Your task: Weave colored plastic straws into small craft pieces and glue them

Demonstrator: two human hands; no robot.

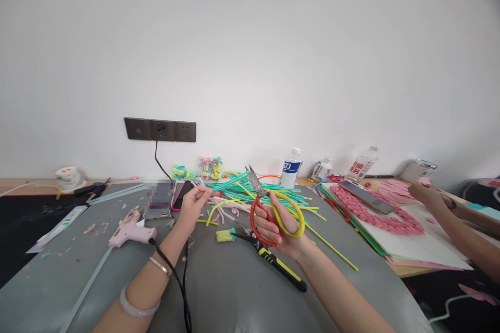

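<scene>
My right hand [279, 221] has its fingers through the handles of a pair of scissors [257, 186], one red and one yellow. The blades point up and are slightly parted. My left hand [194, 205] pinches thumb and fingers together. From its fingertips teal pipe cleaners [230, 182] stretch toward the scissor tips. Behind and between the hands lies a loose pile of teal, yellow and pale pink pipe cleaners [287, 197]. Below the scissors rest black and yellow pliers [279, 265], beside a short yellow and teal bundle [225, 235].
A pink glue gun [130, 231] with a black cord lies left, near two phones [159, 200] [182, 196]. A white bottle [290, 169] stands at the wall. At right, another person's hands [427, 195] are near pink pieces and a pink braided ring [363, 205].
</scene>
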